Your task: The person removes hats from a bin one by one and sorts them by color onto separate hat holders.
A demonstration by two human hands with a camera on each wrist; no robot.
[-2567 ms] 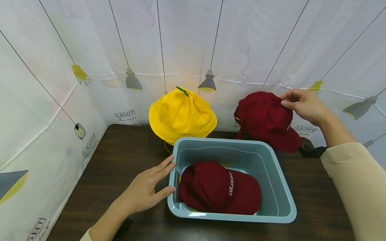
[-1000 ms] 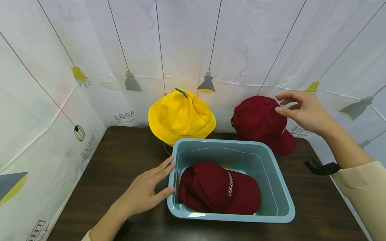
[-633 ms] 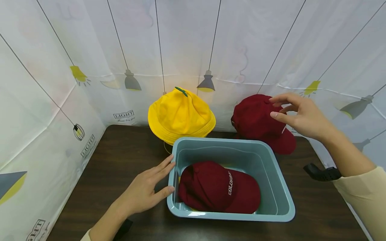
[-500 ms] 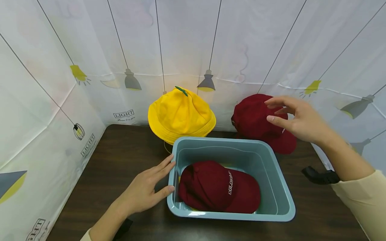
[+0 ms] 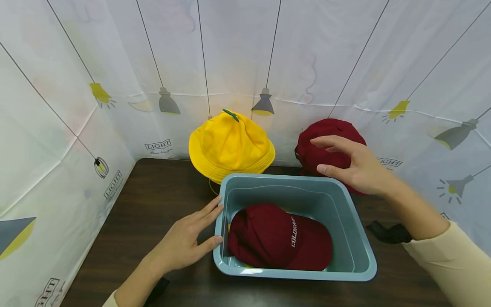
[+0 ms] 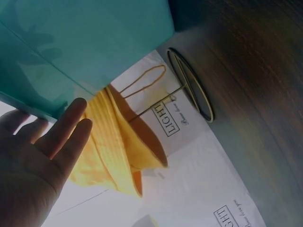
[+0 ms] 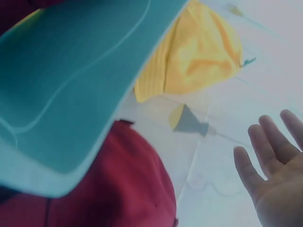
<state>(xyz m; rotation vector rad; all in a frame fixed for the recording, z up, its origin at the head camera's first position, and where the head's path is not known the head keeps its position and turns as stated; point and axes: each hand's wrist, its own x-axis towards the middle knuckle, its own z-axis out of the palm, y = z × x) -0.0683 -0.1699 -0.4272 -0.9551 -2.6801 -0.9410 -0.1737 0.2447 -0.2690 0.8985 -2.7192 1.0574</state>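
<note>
My left hand (image 5: 183, 242) rests its straight fingers against the left rim of a blue-grey plastic bin (image 5: 295, 275). In the bin lies a dark red baseball cap (image 5: 264, 236) with white lettering; a bit of yellow shows beneath it. My right hand (image 5: 358, 168) is held in the air, holding nothing, thumb and fingers spread apart. It overlaps a second dark red cap (image 5: 331, 128) behind the bin's back right corner and hides part of it. Behind the bin's back left side is a yellow bucket hat (image 5: 232, 147) with a green sprout, perched on a wire stand (image 6: 189, 85).
A dark wooden table (image 5: 165, 187) carries everything. White curtain (image 5: 230, 55) printed with hanging lamps closes off the back and left side. A black wrist strap (image 5: 389, 232) sits on the right wrist.
My right hand has let go of the back red cap, which now sits upright, and has moved left and down in front of it. The left hand stays at the bin.
</note>
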